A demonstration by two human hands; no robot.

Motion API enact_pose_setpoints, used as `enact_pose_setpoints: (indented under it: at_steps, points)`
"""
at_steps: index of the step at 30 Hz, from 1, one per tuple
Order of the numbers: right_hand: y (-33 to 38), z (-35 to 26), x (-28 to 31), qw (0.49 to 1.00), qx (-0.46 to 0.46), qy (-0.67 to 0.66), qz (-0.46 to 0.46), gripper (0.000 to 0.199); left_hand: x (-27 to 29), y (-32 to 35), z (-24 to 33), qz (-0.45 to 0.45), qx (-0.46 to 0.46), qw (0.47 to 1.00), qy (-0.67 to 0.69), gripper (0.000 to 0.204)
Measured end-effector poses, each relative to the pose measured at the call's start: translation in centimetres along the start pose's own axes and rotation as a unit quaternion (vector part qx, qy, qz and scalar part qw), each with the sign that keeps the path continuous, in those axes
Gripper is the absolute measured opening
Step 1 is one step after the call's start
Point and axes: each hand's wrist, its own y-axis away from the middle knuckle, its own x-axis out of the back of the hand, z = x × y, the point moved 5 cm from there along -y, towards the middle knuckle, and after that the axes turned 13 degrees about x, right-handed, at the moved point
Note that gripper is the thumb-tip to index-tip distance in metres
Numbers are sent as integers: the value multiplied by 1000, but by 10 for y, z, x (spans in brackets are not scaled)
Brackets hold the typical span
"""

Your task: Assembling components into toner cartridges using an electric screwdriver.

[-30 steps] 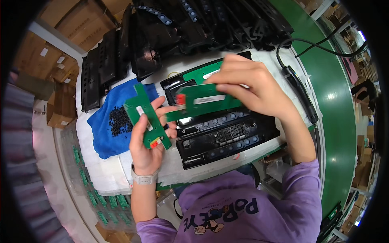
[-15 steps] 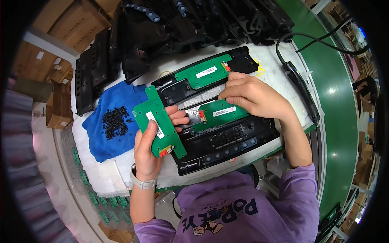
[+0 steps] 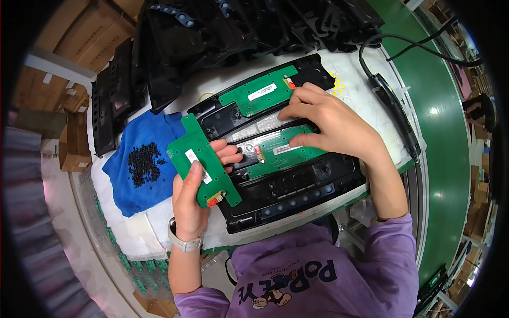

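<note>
My left hand (image 3: 186, 199) grips a green circuit board (image 3: 213, 180), its thumb on the white label and its fingers behind. A red connector is at that board's lower end. Fingers apart, my right hand (image 3: 339, 124) is over a second green circuit board (image 3: 273, 163), with the thumb at its surface; whether it touches is hard to tell. This board lies in the near black plastic housing (image 3: 313, 197), partly covered by the hand. Behind it, a third green circuit board (image 3: 252, 106) rests in the far black housing (image 3: 225, 121).
To the left, a blue cloth (image 3: 122, 175) bears a pile of small black screws (image 3: 144, 164). Black plastic housings (image 3: 233, 37) are stacked along the back. On the right lies a corded black electric screwdriver (image 3: 395, 108), near small yellow pieces (image 3: 338, 85) and a green surface (image 3: 440, 132).
My right hand has let go of the second board's edge and spread its fingers. That board now sits lower and flatter in the near housing. My left hand keeps its board.
</note>
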Motion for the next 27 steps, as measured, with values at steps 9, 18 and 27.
enact_pose_setpoints:
  at_steps: [9,18,27]
  points:
    - [-7,-24,9,997,38,33,51,36,1,2,11,5,-66,998,-11,54]
    - [-26,-136,6,902,310,233,189,17,-37,34,36,-75,-181,913,-359,26]
    - [37,-92,19,988,78,-20,132,23,-30,64,21,122,-248,904,-326,41]
